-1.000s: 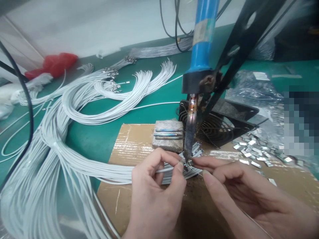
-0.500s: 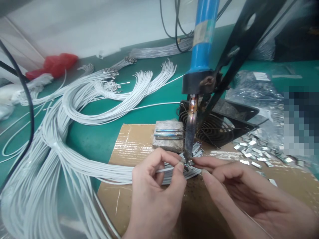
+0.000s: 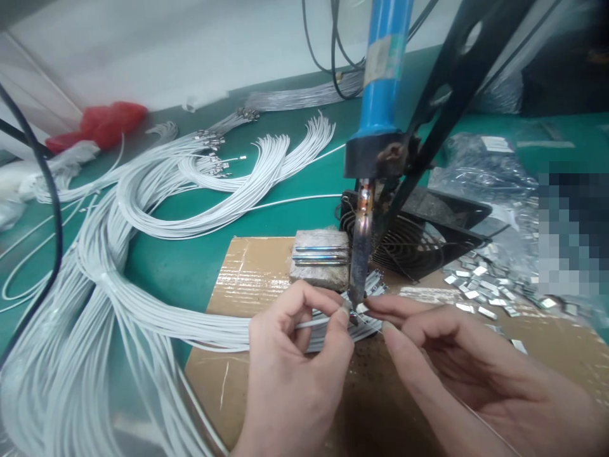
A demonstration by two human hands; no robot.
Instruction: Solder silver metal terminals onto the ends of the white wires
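A soldering iron point(image 3: 366, 209) with a blue handle hangs tip-down from a black bracket. Just below its tip, my left hand point(image 3: 299, 362) pinches a white cable point(image 3: 309, 324) near its end between thumb and forefinger. My right hand point(image 3: 466, 355) has thumb and forefinger closed around a thin solder wire point(image 3: 485, 424), which trails back along the palm. A small shiny piece point(image 3: 361, 309) shows by the right fingertip, too small to name. The joint at the tip is partly hidden by fingers. Behind the left hand, a bundle of white cables point(image 3: 190, 327) lies over the cardboard.
A grey block point(image 3: 318, 273) with metal rods sits on the cardboard point(image 3: 252, 263), left of the iron. Behind stands a black fan point(image 3: 413, 235). Small metal plates point(image 3: 485, 285) lie scattered at the right beside plastic bags point(image 3: 490, 165). More cable coils point(image 3: 157, 222) cover the green table.
The whole view has shifted slightly to the left. Both hands keep nearly the same pose at the iron's tip, with the same cable and solder wire in them.
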